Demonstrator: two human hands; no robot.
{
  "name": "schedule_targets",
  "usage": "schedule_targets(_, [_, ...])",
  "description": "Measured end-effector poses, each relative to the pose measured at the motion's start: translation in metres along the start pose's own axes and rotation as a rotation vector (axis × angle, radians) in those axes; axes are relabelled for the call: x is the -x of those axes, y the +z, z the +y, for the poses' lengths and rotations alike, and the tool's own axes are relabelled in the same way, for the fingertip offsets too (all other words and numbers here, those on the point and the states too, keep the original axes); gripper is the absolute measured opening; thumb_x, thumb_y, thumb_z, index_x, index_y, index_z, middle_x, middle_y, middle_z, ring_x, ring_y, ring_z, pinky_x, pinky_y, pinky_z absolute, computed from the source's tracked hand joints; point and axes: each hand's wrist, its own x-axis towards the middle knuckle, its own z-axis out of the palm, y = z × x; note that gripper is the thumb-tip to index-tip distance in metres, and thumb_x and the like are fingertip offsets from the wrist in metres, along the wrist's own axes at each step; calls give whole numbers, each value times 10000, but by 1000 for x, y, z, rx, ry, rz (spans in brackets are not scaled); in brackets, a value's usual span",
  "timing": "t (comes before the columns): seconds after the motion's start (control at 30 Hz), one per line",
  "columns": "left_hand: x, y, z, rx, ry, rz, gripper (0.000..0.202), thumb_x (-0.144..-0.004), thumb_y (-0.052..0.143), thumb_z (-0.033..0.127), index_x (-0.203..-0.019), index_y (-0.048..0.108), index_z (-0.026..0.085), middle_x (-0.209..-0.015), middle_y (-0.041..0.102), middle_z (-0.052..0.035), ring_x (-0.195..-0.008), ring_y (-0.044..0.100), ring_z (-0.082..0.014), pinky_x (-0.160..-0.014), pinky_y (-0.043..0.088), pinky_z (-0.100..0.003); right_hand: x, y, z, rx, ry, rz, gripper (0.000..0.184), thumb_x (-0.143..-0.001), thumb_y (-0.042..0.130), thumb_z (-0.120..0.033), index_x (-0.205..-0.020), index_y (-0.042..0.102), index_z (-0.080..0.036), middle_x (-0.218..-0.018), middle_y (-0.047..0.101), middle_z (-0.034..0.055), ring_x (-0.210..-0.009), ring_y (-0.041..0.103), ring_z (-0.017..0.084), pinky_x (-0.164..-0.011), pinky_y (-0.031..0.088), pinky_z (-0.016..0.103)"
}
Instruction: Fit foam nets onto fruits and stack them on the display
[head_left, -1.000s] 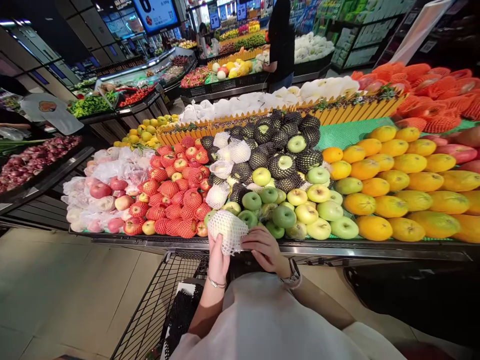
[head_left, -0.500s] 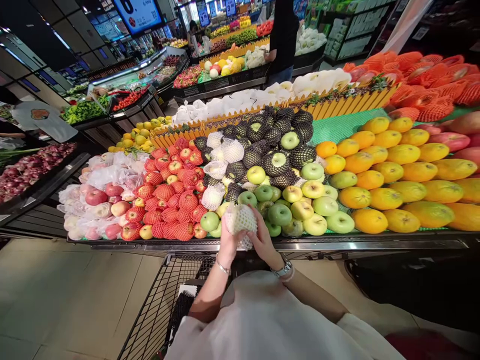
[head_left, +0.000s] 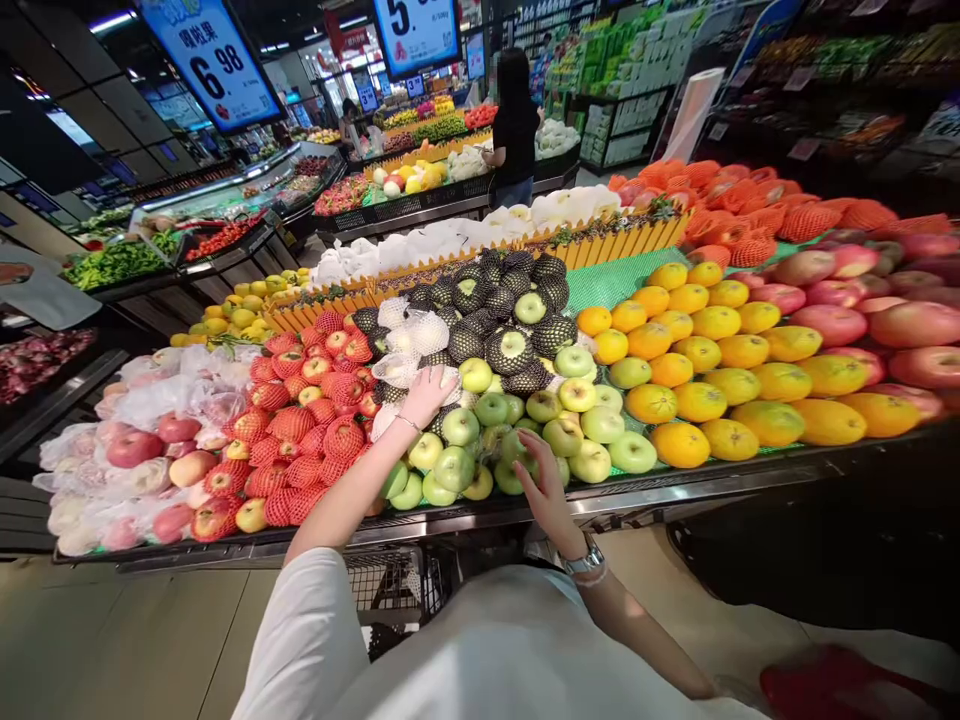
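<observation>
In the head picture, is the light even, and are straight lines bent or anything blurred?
Head view: bright light on the green apples, but a dark lower right corner; glare on the display's metal rim, which bows from wide-angle distortion; the price sign leans; the left hand and right hand look sharp.

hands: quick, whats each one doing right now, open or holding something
Left hand: palm down on the white-netted fruits; grip cannot be told.
Right hand: open, fingers spread over the green apples, holding nothing.
</observation>
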Motion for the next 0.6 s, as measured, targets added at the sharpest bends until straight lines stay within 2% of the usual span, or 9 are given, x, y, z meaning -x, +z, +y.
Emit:
schedule_targets(0.13, [9,10,-10,38,83,-83,773,-684,607,48,-1414,407,206,-1460,351,-167,-1307,373,-342,-1076,343,-491,-1,1,4,40,-8,-48,281,-964,467,-293,-1217,554,-210,-1254,566,116,-1204,525,234,-1028,451,440])
schedule_targets(0.23, [11,3,-16,144,93,-78,849,-693,700,172,-1463,345,194,-1486,327,-184,-1373,311,-373,-1120,280,-523,-1,8,0,66,-3,-109,262,-966,456,-301,-1173,589,-211,-1230,585,110,-1180,544,242,-1013,458,456])
schedule_targets(0.3, [19,-11,-18,209,60,-20,857,-750,702,333,-1489,295,178,-1523,282,-206,-1418,241,-397,-1139,215,-574,-2,14,-4,72,-24,-140,257,-966,457,-299,-1163,598,-214,-1228,584,108,-1181,539,243,-1019,451,474])
schedule_targets(0.37, [42,-26,-23,265,-9,125,776,-848,587,449,-1497,266,172,-1547,262,-197,-1441,219,-369,-1155,184,-572,-2,17,-6,62,-56,-153,254,-963,461,-288,-1165,599,-218,-1223,583,108,-1174,536,239,-1013,455,480])
schedule_targets(0.43, [86,-32,-32,316,-111,317,655,-919,464,458,-1486,280,186,-1538,310,-160,-1428,276,-305,-1166,219,-514,-2,20,-7,40,-79,-149,245,-961,462,-272,-1153,604,-221,-1205,591,106,-1156,539,235,-997,468,479])
schedule_targets(0.47, [116,-29,-37,337,-187,410,607,-932,438,444,-1471,303,198,-1520,349,-137,-1412,311,-277,-1164,243,-487,-1,22,-8,27,-85,-147,240,-959,461,-266,-1143,608,-221,-1193,597,105,-1147,544,236,-990,474,480])
schedule_targets(0.53, [187,-7,-45,354,-452,606,536,-931,440,420,-1415,377,198,-1462,421,-124,-1369,369,-259,-1151,276,-465,1,26,-9,1,-83,-154,229,-957,456,-254,-1113,620,-223,-1159,614,101,-1123,559,237,-973,485,478])
schedule_targets(0.6, [264,32,-42,324,-880,764,482,-929,422,386,-1349,423,148,-1382,472,-154,-1321,408,-253,-1130,307,-442,5,34,-9,-23,-80,-185,222,-956,451,-242,-1080,635,-228,-1110,637,92,-1086,580,236,-950,497,465])
